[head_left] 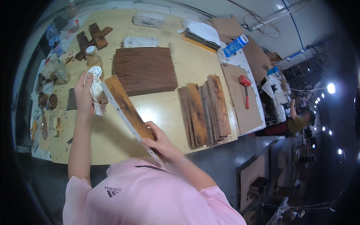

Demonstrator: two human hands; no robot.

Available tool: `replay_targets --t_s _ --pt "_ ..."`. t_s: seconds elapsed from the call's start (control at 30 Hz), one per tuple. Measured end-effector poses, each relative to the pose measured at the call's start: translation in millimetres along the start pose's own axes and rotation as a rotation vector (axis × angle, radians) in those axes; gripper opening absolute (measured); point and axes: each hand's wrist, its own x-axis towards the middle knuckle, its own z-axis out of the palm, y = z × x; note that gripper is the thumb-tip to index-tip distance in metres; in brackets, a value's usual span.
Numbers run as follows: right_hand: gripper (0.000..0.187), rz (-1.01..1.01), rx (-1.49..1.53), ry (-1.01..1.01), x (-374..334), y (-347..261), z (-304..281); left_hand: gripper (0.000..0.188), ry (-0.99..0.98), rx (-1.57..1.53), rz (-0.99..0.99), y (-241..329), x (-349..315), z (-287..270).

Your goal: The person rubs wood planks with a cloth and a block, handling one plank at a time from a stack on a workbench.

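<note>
My left hand (84,93) is closed on a crumpled white cloth (98,92) with brownish stains, held up over the left part of the table. In front of me a long wooden board (129,107), brown-stained with dark patches on its face and pale along one edge, slants upward to the left. My right hand (159,142) grips it near its lower end. The board's upper end comes close to the cloth; whether they touch I cannot tell. Beyond it lies a stack of dark brown grooved boards (144,69). To the right stand several stained boards (204,112) side by side.
A jar with a white lid (93,56), wooden pieces (98,35) and plastic bottles (54,39) crowd the left side. White-smeared blocks (148,20) sit at the back. Rightward are a blue carton (235,45) and a red mallet (245,84) on cardboard. Another person (298,122) is farther right.
</note>
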Motion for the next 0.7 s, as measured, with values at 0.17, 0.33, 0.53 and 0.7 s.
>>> replay_targets --t_s 0.17,0.33,0.53,0.7 --pt "0.046 0.209 0.219 -0.027 23.3 2.7 -6.1 0.035 -0.179 -0.120 0.048 32.7 -7.8 48.5" --pt "0.046 0.090 0.488 0.162 50.2 4.0 1.1 0.046 -0.470 0.287 0.296 15.4 -44.1 108.2" --pt "0.046 -0.064 0.763 0.239 59.1 -5.4 -45.2 0.039 -1.103 0.586 0.553 -15.8 -148.3 63.9" --pt "0.052 0.103 0.636 0.317 51.2 -0.3 -60.0 0.048 -0.564 0.447 -0.087 -27.9 -133.4 20.4"
